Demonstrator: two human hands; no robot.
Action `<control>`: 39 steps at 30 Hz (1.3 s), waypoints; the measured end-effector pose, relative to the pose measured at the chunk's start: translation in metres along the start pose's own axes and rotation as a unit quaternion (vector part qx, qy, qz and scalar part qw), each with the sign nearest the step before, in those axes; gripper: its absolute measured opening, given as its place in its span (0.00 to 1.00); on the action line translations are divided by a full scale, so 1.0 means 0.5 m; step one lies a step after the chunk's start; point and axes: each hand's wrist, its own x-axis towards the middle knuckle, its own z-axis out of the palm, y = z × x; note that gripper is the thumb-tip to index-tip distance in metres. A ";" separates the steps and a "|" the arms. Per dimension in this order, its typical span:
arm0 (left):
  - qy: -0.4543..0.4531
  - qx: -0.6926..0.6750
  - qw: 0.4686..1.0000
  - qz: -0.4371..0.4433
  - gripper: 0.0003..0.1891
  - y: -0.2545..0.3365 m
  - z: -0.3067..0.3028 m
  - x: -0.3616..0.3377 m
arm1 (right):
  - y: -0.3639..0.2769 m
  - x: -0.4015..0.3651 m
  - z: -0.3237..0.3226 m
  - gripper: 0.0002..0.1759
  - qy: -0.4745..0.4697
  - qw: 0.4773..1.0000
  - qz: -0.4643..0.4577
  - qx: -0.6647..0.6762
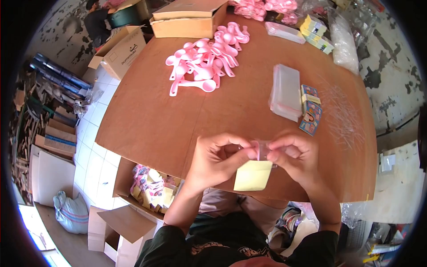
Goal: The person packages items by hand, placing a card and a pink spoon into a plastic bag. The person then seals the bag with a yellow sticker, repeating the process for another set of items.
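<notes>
My left hand [221, 156] and my right hand [295, 156] meet over the near edge of the table. Thumb and fingers of each pinch a small clear plastic bag [265, 150] from opposite sides. Something slim and pink, like a spoon handle, shows between the fingertips, partly hidden by them. Below hangs a pale yellow card [252, 175] from the bag. Farther off lies a heap of pink plastic measuring spoons [202, 60]. Right of centre sit a stack of clear plastic sleeves [286, 91] and printed blue cards [311, 116].
Thin clear strips [341, 116] are scattered at the table's right. A cardboard box [189, 22] stands at the back, near bagged pink items [249, 9]. An open box [153, 189] of packed pieces is below the left edge. Another person [97, 22] is at the far left.
</notes>
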 end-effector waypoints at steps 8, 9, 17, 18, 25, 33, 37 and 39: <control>-0.077 0.156 0.984 0.022 0.17 0.075 -0.097 -0.143 | -0.007 -0.026 0.031 0.20 -0.044 0.998 0.026 -0.032; -0.117 0.148 0.982 0.015 0.16 0.085 -0.124 -0.163 | -0.009 -0.028 0.021 0.21 -0.028 0.996 0.062 -0.052; -0.074 0.623 0.753 -0.198 0.20 0.017 -0.356 -0.370 | -0.004 0.053 -0.107 0.07 0.098 0.886 0.001 -0.453; -0.093 0.634 0.730 -0.237 0.20 0.013 -0.362 -0.389 | 0.006 0.064 -0.126 0.07 0.101 0.879 -0.012 -0.466; -0.354 0.209 0.883 -0.226 0.10 0.048 -0.183 -0.228 | 0.054 0.136 -0.202 0.10 0.057 0.814 0.016 -0.578; -0.485 0.070 0.871 -0.006 0.11 0.041 -0.041 -0.084 | 0.079 0.154 -0.232 0.09 0.031 0.824 0.093 -0.558; -0.346 0.011 0.935 -0.078 0.09 0.032 -0.011 -0.071 | 0.080 0.143 -0.229 0.06 0.051 0.840 0.050 -0.537; -0.217 -0.034 0.967 -0.128 0.12 0.023 0.016 -0.071 | 0.074 0.130 -0.210 0.05 0.080 0.815 -0.073 -0.569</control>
